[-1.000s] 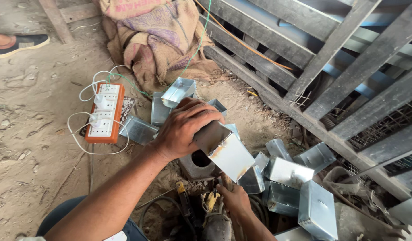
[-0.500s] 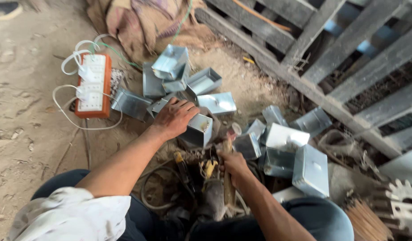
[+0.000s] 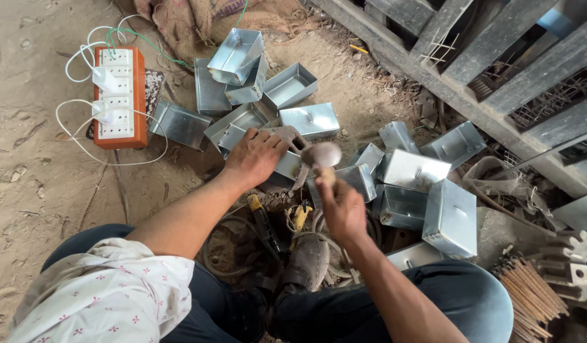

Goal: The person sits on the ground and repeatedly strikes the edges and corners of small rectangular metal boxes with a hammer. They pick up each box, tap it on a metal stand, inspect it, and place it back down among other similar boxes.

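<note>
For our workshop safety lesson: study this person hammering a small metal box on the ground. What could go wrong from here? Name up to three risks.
1. The left hand grips the metal box right beside the hammer head held in the right hand; a stray blow could hit the fingers.
2. The boxes are thin sheet metal; bare hands could be cut on their edges.
3. A white and orange power strip with loose cables lies on the dirt floor close by, possibly a snag hazard.
</note>
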